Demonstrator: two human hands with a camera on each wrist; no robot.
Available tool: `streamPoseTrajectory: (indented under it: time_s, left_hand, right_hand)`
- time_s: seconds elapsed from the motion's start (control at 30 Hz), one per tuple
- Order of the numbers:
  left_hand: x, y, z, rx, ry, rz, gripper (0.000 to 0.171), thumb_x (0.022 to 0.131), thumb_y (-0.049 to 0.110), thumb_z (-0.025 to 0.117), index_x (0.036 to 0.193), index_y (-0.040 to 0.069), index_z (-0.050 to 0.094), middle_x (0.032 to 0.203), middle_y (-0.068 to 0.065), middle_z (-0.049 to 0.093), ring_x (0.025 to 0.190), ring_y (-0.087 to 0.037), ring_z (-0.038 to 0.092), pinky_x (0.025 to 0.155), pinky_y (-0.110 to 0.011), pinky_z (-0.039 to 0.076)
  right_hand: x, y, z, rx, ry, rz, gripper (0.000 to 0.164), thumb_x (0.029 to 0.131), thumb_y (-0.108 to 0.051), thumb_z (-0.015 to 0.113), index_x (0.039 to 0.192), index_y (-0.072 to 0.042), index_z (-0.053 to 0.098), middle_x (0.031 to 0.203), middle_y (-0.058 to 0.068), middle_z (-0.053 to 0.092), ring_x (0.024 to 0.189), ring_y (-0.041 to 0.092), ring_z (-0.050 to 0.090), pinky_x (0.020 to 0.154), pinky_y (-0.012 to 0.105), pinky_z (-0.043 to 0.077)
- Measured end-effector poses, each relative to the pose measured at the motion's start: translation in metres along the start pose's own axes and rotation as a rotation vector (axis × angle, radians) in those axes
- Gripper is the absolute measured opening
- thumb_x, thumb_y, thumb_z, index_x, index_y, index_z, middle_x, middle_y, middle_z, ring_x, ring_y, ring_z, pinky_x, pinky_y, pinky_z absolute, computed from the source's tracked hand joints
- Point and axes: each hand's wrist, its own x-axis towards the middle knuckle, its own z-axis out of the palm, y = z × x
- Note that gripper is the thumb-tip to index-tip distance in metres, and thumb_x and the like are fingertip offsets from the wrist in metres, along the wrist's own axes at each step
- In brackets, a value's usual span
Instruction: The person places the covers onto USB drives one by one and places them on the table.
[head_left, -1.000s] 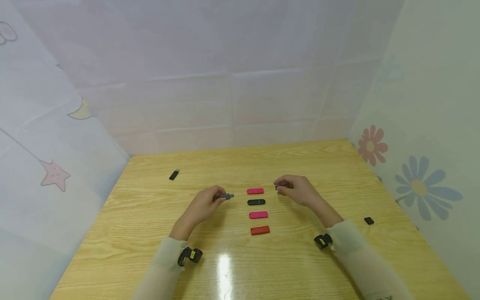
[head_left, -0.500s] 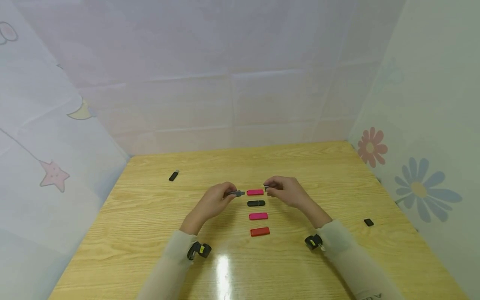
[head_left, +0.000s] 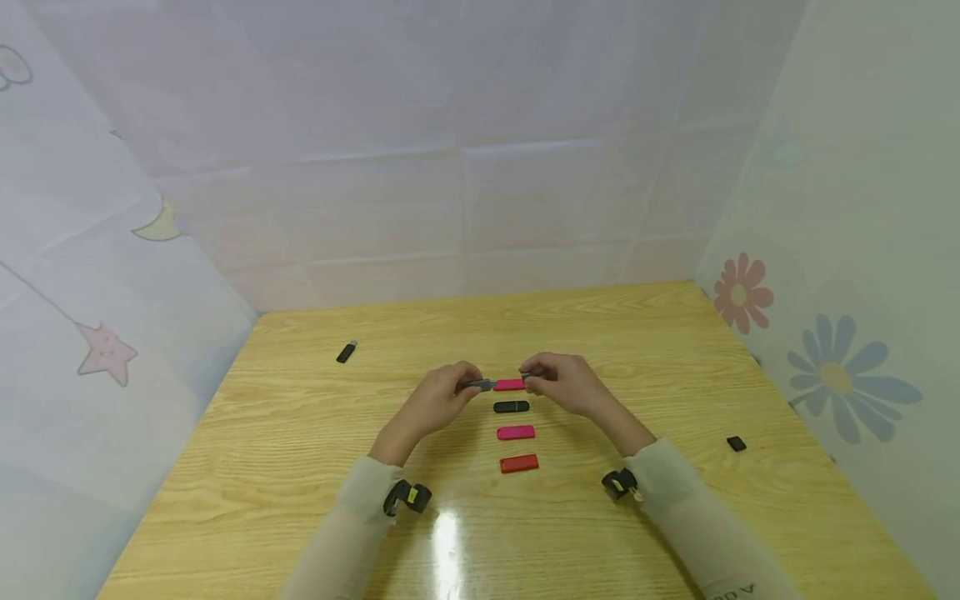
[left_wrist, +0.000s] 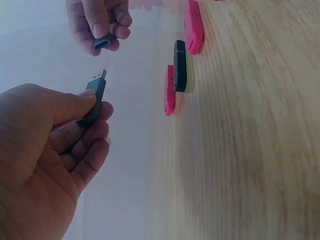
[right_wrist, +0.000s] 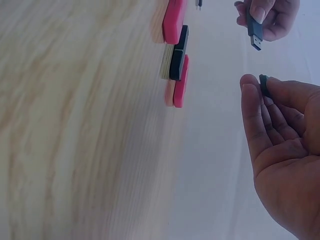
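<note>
My left hand (head_left: 437,401) pinches a dark grey USB stick (left_wrist: 95,98) between thumb and fingers, its bare metal plug (left_wrist: 101,74) pointing at the other hand. Opposite it, my right hand (head_left: 568,385) holds a small dark cap (right_wrist: 264,85) by thumb and forefinger; the left wrist view shows the cap's hollow end facing the plug. A short gap separates plug and cap, both above the table. Below them in a column lie a pink USB stick (head_left: 509,385), a black one (head_left: 512,407), a second pink one (head_left: 516,432) and a red one (head_left: 519,463).
An uncapped black USB stick (head_left: 347,352) lies at the back left of the wooden table (head_left: 300,467). A small black cap (head_left: 737,443) lies at the right. Patterned pale sheets (head_left: 465,167) stand behind and on both sides.
Both hands have moved toward each other over the column, bringing the USB stick's plug and the cap closer together. The things lying on the table have stayed in place.
</note>
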Motion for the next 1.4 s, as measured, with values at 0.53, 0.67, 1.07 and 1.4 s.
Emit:
streamPoseTrajectory:
  time_s: [0.53, 0.67, 1.07, 1.4]
  left_hand:
    - [0.011, 0.009, 0.004, -0.038, -0.007, 0.043, 0.018, 0.104, 0.017, 0.059, 0.119, 0.007, 0.063, 0.107, -0.009, 0.073, 0.086, -0.013, 0.062, 0.077, -0.031, 0.053]
    - [0.012, 0.010, 0.005, -0.036, -0.003, 0.050, 0.019, 0.104, 0.018, 0.060, 0.120, 0.007, 0.063, 0.106, -0.005, 0.072, 0.089, -0.012, 0.064, 0.078, -0.030, 0.054]
    - [0.013, 0.013, 0.004, -0.052, -0.004, 0.064, 0.020, 0.104, 0.019, 0.059, 0.120, 0.008, 0.063, 0.107, -0.010, 0.073, 0.087, -0.012, 0.063, 0.078, -0.031, 0.053]
    - [0.014, 0.015, 0.004, -0.045, 0.007, 0.075, 0.018, 0.104, 0.018, 0.059, 0.119, 0.008, 0.063, 0.106, -0.010, 0.073, 0.088, -0.012, 0.063, 0.079, -0.032, 0.054]
  right_hand:
    - [0.002, -0.007, 0.006, 0.041, 0.000, -0.028, 0.022, 0.100, -0.014, 0.066, 0.120, -0.004, 0.069, 0.100, 0.004, 0.074, 0.086, 0.015, 0.071, 0.075, 0.033, 0.059]
    - [0.002, -0.011, 0.007, 0.053, 0.003, -0.027, 0.021, 0.100, -0.014, 0.066, 0.119, -0.005, 0.069, 0.098, 0.003, 0.073, 0.087, 0.018, 0.072, 0.076, 0.033, 0.059]
    - [0.003, -0.011, 0.009, 0.055, 0.007, -0.034, 0.020, 0.101, -0.015, 0.065, 0.118, -0.006, 0.070, 0.097, 0.004, 0.074, 0.085, 0.017, 0.072, 0.074, 0.033, 0.058]
    - [0.005, -0.010, 0.009, 0.053, 0.012, -0.026, 0.018, 0.101, -0.014, 0.065, 0.117, -0.008, 0.070, 0.097, 0.004, 0.074, 0.089, 0.031, 0.072, 0.076, 0.033, 0.058]
